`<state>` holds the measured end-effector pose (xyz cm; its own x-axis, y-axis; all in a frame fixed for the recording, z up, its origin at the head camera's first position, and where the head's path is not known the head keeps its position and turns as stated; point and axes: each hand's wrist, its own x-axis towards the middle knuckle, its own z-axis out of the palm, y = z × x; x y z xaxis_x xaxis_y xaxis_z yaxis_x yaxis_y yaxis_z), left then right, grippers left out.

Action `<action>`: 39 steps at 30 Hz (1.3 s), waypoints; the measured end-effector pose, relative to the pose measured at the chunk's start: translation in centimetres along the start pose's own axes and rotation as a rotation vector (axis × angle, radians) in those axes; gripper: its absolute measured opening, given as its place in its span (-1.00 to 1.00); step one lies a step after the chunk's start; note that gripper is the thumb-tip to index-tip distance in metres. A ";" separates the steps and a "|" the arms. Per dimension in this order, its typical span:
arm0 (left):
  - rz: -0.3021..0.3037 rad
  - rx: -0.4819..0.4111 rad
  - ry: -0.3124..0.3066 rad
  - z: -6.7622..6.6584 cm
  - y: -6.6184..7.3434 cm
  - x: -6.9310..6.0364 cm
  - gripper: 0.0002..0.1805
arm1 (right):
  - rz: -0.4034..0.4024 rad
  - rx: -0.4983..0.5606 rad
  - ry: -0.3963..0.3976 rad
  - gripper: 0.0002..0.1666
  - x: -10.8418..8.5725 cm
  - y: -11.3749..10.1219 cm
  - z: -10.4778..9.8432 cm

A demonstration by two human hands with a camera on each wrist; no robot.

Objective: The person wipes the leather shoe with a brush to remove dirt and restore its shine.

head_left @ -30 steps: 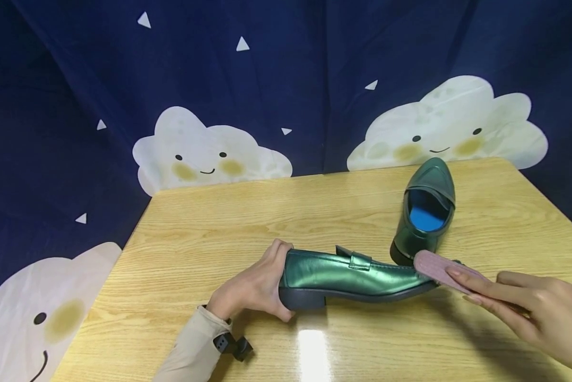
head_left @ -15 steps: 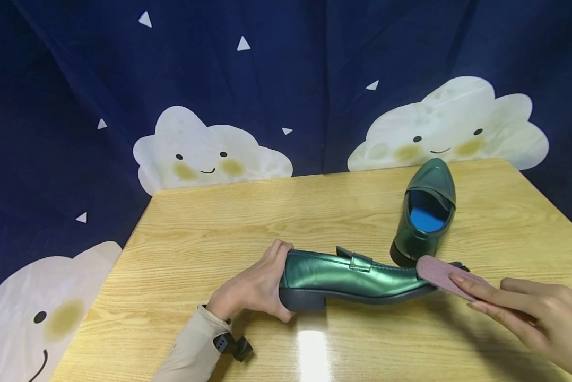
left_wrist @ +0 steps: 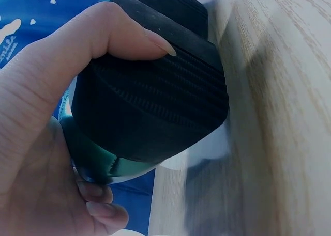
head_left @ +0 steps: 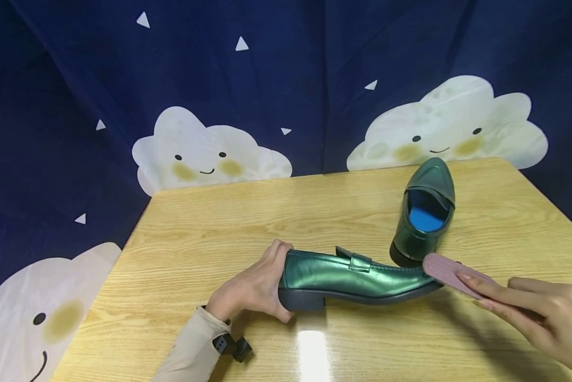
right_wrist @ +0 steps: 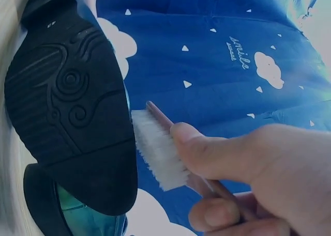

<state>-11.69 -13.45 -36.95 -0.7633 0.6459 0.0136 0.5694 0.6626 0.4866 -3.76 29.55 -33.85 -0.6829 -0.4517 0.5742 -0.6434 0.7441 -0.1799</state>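
Observation:
A metallic green loafer [head_left: 324, 276] is held on its side-on profile above the wooden table, toe pointing right. My left hand [head_left: 254, 286] grips its heel end, the thumb pressing the black heel [left_wrist: 155, 96] in the left wrist view. Over the toe, my right hand [head_left: 544, 313] pinches a pink-backed brush [head_left: 450, 273] between thumb and fingers. Its white bristles [right_wrist: 159, 151] lie along the toe's edge, beside the patterned black sole [right_wrist: 72, 112]; the exact contact on the upper is partly hidden.
A second green loafer [head_left: 431, 183] with a blue insole stands behind the toe, its own toe facing away. The wooden table [head_left: 219, 223] ends at a dark blue curtain [head_left: 286, 74] with cloud prints. A small black device [head_left: 231, 346] sits at the left cuff.
The brush and my right hand have shifted slightly rightward, toward the tip of the toe. My left hand and the held loafer stay nearly where they were.

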 end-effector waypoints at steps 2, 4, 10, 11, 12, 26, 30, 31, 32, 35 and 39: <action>0.003 0.001 0.001 0.0 0.0 0.0 0.23 | 0.000 -0.001 0.031 -0.46 0.0 0.2 0.1; 0.008 0.002 0.001 0.0 0.0 0.0 0.23 | 0.003 0.000 0.065 -0.43 0.1 0.4 0.1; 0.011 0.007 0.004 0.0 0.0 0.0 0.23 | 0.013 0.019 0.058 -0.45 -0.1 0.4 0.0; 0.010 0.008 0.005 0.0 0.0 0.0 0.24 | 0.012 0.022 0.054 -0.45 -0.1 0.4 0.0; 0.010 0.009 0.004 0.0 0.0 0.0 0.24 | 0.011 0.024 0.053 -0.46 -0.1 0.4 0.0; 0.010 0.005 0.000 0.1 0.0 0.0 0.22 | 0.039 0.027 0.075 -0.43 -0.2 0.6 0.1; 0.009 0.005 -0.005 0.1 -0.1 0.0 0.24 | 0.051 0.002 0.101 -0.40 -0.2 0.8 0.2; 0.009 0.006 -0.006 0.2 -0.1 0.0 0.25 | 0.053 0.002 0.100 -0.39 -0.2 0.8 0.2; 0.010 0.008 -0.005 0.2 -0.1 0.0 0.25 | 0.056 0.003 0.092 -0.43 -0.3 0.8 0.2; 0.017 0.003 0.000 0.3 -0.2 0.0 0.25 | 0.040 0.028 0.069 -0.42 -0.4 0.8 0.1; 0.030 -0.032 0.019 0.4 -0.6 0.1 0.23 | 0.049 0.030 0.062 -0.43 -0.5 1.1 0.0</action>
<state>-11.95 -13.64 -37.56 -0.7520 0.6577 0.0445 0.5819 0.6306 0.5136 -4.12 30.60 -34.34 -0.6915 -0.3832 0.6124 -0.6205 0.7492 -0.2318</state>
